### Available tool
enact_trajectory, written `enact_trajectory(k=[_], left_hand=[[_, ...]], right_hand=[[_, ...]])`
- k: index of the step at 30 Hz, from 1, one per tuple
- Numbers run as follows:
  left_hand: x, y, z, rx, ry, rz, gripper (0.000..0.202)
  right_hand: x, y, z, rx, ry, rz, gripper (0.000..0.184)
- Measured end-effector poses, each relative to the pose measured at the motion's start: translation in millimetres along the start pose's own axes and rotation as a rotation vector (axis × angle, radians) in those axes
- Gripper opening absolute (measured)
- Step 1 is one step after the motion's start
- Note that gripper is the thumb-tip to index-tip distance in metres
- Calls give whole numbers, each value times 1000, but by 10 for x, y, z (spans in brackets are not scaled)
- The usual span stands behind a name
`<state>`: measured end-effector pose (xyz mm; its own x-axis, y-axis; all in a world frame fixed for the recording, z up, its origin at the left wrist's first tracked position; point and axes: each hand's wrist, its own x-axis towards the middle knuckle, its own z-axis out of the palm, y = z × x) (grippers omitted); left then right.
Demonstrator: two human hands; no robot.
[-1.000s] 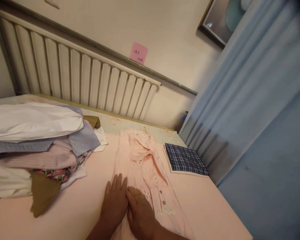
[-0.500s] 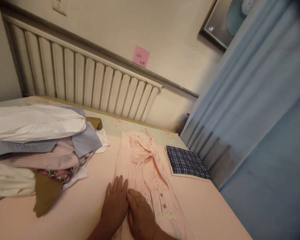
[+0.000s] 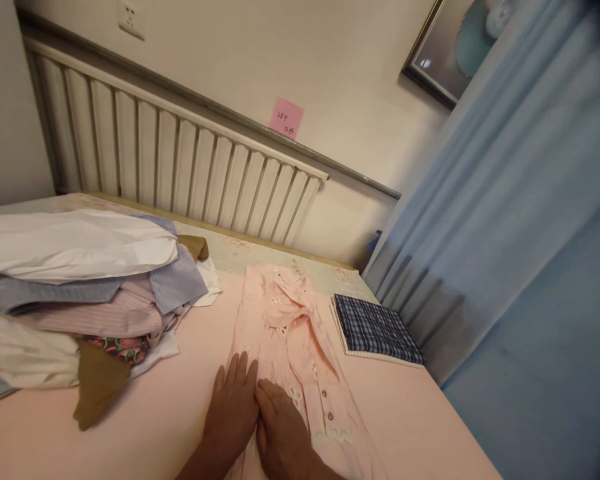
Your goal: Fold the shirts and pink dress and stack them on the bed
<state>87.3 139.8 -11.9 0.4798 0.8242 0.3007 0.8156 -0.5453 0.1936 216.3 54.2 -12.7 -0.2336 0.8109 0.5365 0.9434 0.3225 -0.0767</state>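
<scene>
A pale pink blouse point(image 3: 290, 340) with cut-out embroidery, brown buttons and a lace edge lies stretched out on the pink sheet. My left hand point(image 3: 231, 403) rests flat on its left side, fingers stretched away from me. Right beside it, my right hand point(image 3: 283, 427) lies on the blouse with its fingers extended and angled toward the left hand; the two touch. Neither hand grips the cloth. The near end of the blouse is partly hidden under my hands and forearms.
A loose heap of clothes point(image 3: 90, 287) lies at left. Folded dark plaid cloth point(image 3: 377, 327) sits on a light folded piece at right. Behind the bed point(image 3: 420, 413) are a radiator point(image 3: 180, 160) and a wall; a blue curtain point(image 3: 505, 200) hangs along the right.
The view has shifted slightly, so the surroundings appear a little further right. Both hands keep the same place on the blouse.
</scene>
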Motion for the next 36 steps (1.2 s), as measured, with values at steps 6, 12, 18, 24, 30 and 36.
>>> enact_trajectory(k=[6,12,18,24,30,36], left_hand=[[2,4,-34,-14,-3,-7,48],[-10,3,-18,-6,31,0,46],[-7,5,-9,19,60,-1,46],[-1,5,-31,1,10,1,47],[2,4,-46,-4,-27,-4,48],[0,-1,-11,7,2,1,48]], right_hand=[[34,-18,-44,-20,-13,-16,60],[23,-11,-32,-22,3,-24,61],[14,-5,-12,-20,-17,-11,63],[21,-12,-29,-25,-14,-16,63],[28,-13,-30,-29,15,-36,63],[26,-23,-18,12,24,-8,62]])
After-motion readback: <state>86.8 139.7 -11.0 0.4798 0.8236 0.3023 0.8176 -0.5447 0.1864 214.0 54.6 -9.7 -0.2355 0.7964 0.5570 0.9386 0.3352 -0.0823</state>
